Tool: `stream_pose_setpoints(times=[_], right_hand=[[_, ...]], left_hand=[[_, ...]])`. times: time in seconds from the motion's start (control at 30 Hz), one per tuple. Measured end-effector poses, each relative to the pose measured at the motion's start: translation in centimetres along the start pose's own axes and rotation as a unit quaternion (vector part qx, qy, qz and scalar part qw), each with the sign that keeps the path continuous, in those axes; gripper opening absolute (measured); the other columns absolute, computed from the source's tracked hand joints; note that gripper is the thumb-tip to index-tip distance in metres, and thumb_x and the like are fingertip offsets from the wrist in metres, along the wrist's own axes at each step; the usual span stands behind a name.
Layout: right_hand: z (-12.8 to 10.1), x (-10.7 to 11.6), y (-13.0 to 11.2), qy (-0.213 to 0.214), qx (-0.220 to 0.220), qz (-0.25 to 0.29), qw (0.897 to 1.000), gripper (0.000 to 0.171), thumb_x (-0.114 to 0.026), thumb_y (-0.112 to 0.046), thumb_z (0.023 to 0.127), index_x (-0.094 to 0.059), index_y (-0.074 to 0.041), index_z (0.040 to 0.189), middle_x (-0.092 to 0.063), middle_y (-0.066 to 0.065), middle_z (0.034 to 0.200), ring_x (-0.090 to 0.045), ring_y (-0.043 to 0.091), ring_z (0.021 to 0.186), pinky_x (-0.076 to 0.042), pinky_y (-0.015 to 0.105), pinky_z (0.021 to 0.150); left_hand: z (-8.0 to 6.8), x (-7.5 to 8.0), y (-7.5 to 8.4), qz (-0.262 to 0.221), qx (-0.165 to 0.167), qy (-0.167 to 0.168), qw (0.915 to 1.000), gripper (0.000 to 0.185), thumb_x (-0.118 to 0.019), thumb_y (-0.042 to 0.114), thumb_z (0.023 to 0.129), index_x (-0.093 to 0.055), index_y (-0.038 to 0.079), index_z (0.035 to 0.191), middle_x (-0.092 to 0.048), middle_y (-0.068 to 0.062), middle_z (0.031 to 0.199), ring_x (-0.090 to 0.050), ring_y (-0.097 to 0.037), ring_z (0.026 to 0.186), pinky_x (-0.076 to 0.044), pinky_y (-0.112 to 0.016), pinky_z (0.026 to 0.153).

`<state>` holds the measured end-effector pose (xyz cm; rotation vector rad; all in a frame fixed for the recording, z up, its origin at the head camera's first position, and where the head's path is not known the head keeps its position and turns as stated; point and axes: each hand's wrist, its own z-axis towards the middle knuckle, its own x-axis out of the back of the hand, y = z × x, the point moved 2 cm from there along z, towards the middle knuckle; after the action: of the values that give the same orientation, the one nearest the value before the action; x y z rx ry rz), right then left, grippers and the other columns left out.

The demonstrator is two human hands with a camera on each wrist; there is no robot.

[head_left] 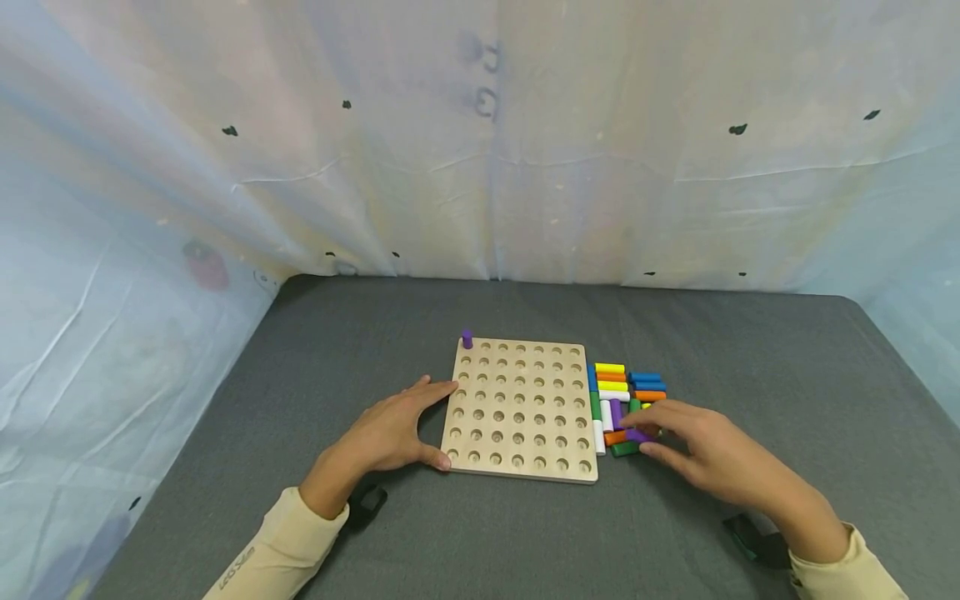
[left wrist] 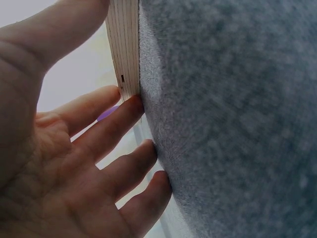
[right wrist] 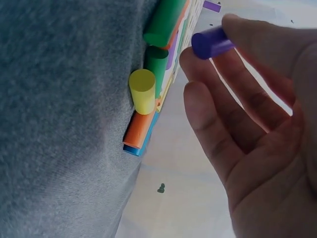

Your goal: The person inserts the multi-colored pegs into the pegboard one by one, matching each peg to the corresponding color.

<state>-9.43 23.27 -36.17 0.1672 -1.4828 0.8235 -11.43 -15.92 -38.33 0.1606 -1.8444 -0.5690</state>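
A square wooden pegboard (head_left: pixel 527 476) with rows of round holes lies on the table, one purple peg (head_left: pixel 467 340) upright in its far left corner hole. My left hand (head_left: pixel 388 429) rests along the board's left side, thumb at the near corner and index fingertip farther up; the left wrist view shows fingertips against the layered wood edge (left wrist: pixel 126 54). Just right of the board, my right hand (head_left: pixel 701 442) pinches a purple peg (right wrist: pixel 213 43) between thumb and fingers, above a group of loose pegs. Among these are a green peg (right wrist: pixel 163 25) and a yellow one (right wrist: pixel 143 91).
The loose pegs lie against the board's right edge, including a yellow peg (head_left: pixel 610 368), a blue peg (head_left: pixel 645 377) and a white peg (head_left: pixel 599 437). Dark grey cloth (head_left: pixel 337 333) covers the table. Pale sheeting (head_left: pixel 555 167) hangs behind it and at the sides.
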Motion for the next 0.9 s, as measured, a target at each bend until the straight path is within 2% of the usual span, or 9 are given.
stream_pose_setpoints(times=[0.13, 0.3, 0.63, 0.9], right_hand=[[0.08, 0.01, 0.14, -0.003, -0.007, 0.016, 1.0, 0.034, -0.077, -0.016, 0.088, -0.067, -0.027, 0.119, -0.064, -0.021, 0.104, -0.056, -0.007, 0.087, -0.051, 0.025, 0.07], [0.28, 0.06, 0.24, -0.013, -0.023, 0.033, 0.999, 0.032, -0.076, -0.015, 0.089, -0.065, -0.027, 0.116, -0.067, -0.017, 0.106, -0.061, -0.006, 0.091, -0.055, 0.027, 0.074], [0.27, 0.18, 0.52, -0.023, -0.05, 0.026, 0.998, 0.026, -0.076, -0.019, 0.089, -0.064, -0.028, 0.111, -0.067, -0.02, 0.099, -0.062, -0.005, 0.09, -0.055, 0.028, 0.075], [0.35, 0.06, 0.56, -0.021, -0.04, 0.033, 0.998, 0.023, -0.074, -0.024, 0.091, -0.064, -0.029, 0.111, -0.068, -0.021, 0.1, -0.062, -0.005, 0.09, -0.054, 0.028, 0.071]], left_hand=[[0.08, 0.02, 0.05, -0.001, 0.005, -0.002, 1.0, 0.106, -0.092, 0.044, 0.061, -0.04, 0.032, 0.153, -0.034, -0.005, 0.162, -0.032, -0.035, 0.149, -0.034, -0.069, 0.107], [0.07, 0.02, 0.0, 0.002, 0.007, -0.001, 1.0, 0.107, -0.093, 0.044, 0.061, -0.04, 0.032, 0.153, -0.034, -0.006, 0.162, -0.033, -0.036, 0.149, -0.034, -0.07, 0.106], [0.14, -0.18, 0.05, -0.01, 0.003, -0.006, 0.9999, 0.107, -0.093, 0.044, 0.06, -0.04, 0.033, 0.153, -0.035, -0.002, 0.162, -0.031, -0.033, 0.15, -0.034, -0.07, 0.107], [0.04, -0.2, -0.05, -0.007, 0.004, -0.006, 0.9999, 0.106, -0.092, 0.045, 0.061, -0.04, 0.033, 0.153, -0.035, -0.001, 0.162, -0.03, -0.032, 0.151, -0.034, -0.068, 0.107]])
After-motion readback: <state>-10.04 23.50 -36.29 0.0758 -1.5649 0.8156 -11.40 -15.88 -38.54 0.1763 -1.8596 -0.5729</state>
